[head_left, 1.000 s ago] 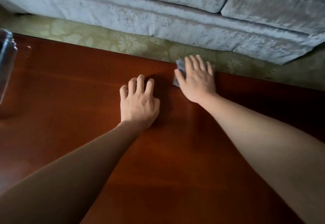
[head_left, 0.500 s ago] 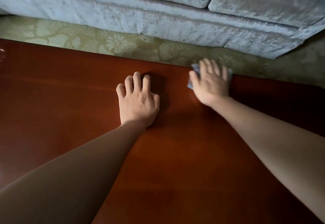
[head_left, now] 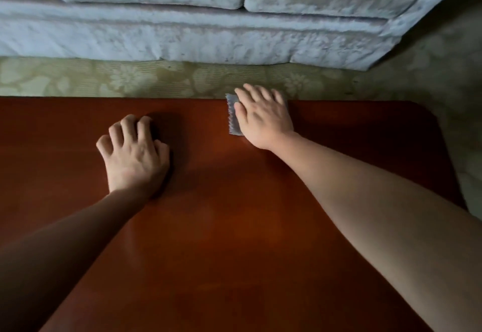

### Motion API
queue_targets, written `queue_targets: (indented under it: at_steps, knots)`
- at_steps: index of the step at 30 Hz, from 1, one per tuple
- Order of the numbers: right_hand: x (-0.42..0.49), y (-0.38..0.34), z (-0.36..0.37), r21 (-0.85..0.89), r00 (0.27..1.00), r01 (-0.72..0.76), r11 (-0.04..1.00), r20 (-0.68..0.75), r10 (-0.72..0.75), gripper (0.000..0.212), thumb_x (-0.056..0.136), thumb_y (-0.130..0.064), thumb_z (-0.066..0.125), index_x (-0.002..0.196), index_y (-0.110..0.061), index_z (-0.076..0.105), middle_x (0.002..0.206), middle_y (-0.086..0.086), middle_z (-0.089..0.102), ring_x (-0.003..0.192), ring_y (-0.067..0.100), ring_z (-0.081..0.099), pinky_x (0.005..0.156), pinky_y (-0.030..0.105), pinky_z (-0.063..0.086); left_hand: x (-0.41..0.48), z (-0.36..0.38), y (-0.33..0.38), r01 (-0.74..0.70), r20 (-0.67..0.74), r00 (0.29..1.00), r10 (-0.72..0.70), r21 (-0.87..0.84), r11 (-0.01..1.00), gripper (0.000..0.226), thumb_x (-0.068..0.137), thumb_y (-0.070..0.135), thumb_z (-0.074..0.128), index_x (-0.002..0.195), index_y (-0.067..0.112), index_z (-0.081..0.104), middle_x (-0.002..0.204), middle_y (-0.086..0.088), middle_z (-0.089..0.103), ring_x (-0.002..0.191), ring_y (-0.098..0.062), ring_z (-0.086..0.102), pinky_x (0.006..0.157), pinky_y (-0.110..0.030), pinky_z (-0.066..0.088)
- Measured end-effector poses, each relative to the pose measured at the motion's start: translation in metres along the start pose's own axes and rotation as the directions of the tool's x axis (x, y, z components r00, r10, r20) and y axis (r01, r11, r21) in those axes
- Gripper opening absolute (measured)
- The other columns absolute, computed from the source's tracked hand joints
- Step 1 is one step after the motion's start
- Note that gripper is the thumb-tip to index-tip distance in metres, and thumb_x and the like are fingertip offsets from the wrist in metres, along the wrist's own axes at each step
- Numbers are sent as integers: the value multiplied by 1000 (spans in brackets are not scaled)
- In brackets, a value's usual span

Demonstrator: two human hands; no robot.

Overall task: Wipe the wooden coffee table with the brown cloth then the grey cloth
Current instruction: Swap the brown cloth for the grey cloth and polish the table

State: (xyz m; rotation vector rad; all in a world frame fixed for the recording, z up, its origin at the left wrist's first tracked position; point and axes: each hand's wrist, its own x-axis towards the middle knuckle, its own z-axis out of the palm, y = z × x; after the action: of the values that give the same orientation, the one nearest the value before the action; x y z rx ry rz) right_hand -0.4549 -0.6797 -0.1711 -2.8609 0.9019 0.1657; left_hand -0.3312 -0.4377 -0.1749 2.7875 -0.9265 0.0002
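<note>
A glossy reddish wooden coffee table (head_left: 234, 240) fills the lower view. My right hand (head_left: 263, 118) lies flat with straight fingers on a small grey cloth (head_left: 233, 120) at the table's far edge; only the cloth's zigzag left edge and a strip by the fingers show. My left hand (head_left: 133, 154) rests on the bare wood to the left, fingers bent with the tips on the surface, holding nothing. The brown cloth is not in view.
A grey velvet sofa (head_left: 198, 26) runs along the far side, close to the table. Green floral carpet (head_left: 146, 78) shows between them and at the right. The table's rounded far right corner (head_left: 427, 115) is visible.
My right hand has slid the grey cloth rightward along the far edge. My left hand's fingers have bent from flat. The view has shifted right, and the clear container at left is gone from sight.
</note>
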Motion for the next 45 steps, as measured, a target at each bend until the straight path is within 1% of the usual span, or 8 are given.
queue_targets:
  at_steps: [5, 9, 13, 24, 32, 37, 41, 45]
  knots:
    - [-52, 142, -7, -8, 984, -164, 987, -72, 163, 64, 105, -48, 14, 158, -25, 42, 164, 1, 42, 152, 26, 35, 125, 52, 20, 6, 14, 79, -130, 29, 991, 132, -77, 989, 64, 90, 40, 40, 144, 8, 48, 149, -19, 44, 141, -39, 37, 118, -59, 25]
    - [-96, 234, -14, -8, 936, -348, 937, -58, 347, 67, 104, -50, 8, 165, -27, 25, 172, 1, 24, 160, 24, 17, 128, 52, 12, -2, 45, 172, -308, 109, 945, 309, -31, 951, 70, 103, 49, 25, 163, 12, 27, 172, -11, 22, 161, -25, 10, 130, -52, 6]
    - [-115, 290, -18, 21, 871, -489, 872, -37, 489, 67, 104, -48, 7, 167, -27, 12, 176, -1, 10, 162, 22, 5, 129, 53, 6, -4, 54, 188, -317, 142, 940, 309, 37, 948, 76, 105, 56, 9, 167, 13, 7, 176, -6, 2, 162, -18, -9, 130, -53, -1]
    - [-101, 256, -14, -10, 807, -590, 807, -11, 590, 61, 111, -45, 9, 168, -23, 3, 176, 2, -1, 162, 21, -4, 129, 55, 1, -4, 47, 184, -284, 82, 949, 306, -208, 936, 71, 107, 46, 5, 166, 8, 17, 175, -7, 11, 162, -15, -1, 131, -48, -1]
    - [-56, 54, 4, 3, 990, -140, 990, -32, 140, 65, 109, -47, 14, 168, -20, 11, 176, 0, 5, 162, 22, -1, 128, 57, -1, -2, 37, 165, -179, -11, 976, 220, -620, 764, 63, 105, 31, 27, 160, 0, 33, 166, -18, 35, 157, -28, 27, 127, -24, 14]
    - [-70, 61, 5, 34, 996, -72, 997, -51, 74, 68, 105, -50, 15, 166, -22, 25, 173, 0, 22, 161, 21, 17, 128, 56, 11, -18, 16, 110, -169, 44, 971, 236, -572, 802, 62, 107, 35, 32, 160, 5, 35, 166, -14, 36, 156, -27, 27, 126, -25, 15]
    - [-116, 155, -1, 5, 962, -273, 962, -9, 273, 69, 105, -52, 5, 167, -25, 14, 175, 0, 11, 161, 25, 10, 126, 57, 13, -34, 4, 56, -233, 114, 936, 332, -507, 830, 63, 106, 39, 36, 161, 8, 37, 168, -10, 33, 158, -23, 22, 129, -35, 16]
    - [-192, 239, -2, 40, 788, -614, 788, -28, 615, 73, 102, -53, 6, 167, -21, 11, 175, 6, 10, 160, 30, 10, 125, 62, 12, -51, 0, 11, -308, 66, 928, 367, -419, 854, 59, 107, 41, 36, 152, 7, 50, 162, -11, 43, 156, -25, 26, 127, -29, 17]
